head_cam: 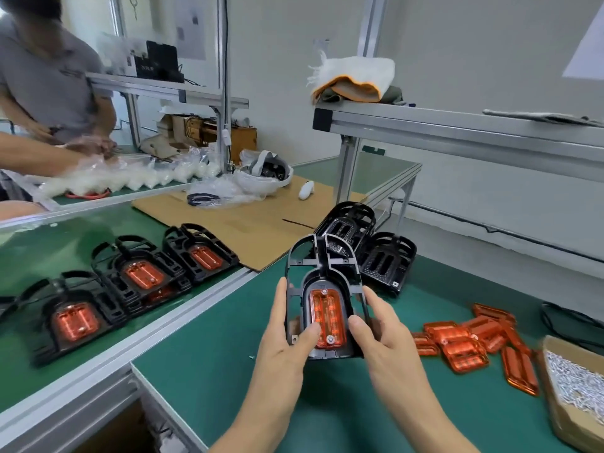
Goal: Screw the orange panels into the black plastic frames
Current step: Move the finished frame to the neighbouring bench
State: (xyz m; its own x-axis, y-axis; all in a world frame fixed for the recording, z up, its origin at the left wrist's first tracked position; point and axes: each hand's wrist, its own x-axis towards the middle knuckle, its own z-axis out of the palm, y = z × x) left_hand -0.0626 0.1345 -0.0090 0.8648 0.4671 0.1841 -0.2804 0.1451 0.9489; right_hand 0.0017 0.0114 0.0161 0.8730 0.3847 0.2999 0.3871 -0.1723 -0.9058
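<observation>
Black frame (323, 289) with orange panel (327, 317) seated, two screws in; held above green surface (202, 371): left grip (287, 335) and right grip (379, 328) clasping its sides. Loose orange panels (470, 344) at 3 o'clock.

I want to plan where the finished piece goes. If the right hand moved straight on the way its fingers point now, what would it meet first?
The right hand points up and slightly left, away from the person. Beyond the black frame it already holds, it would probably first meet the empty black frames stacked just behind, though depth is unclear.
</observation>
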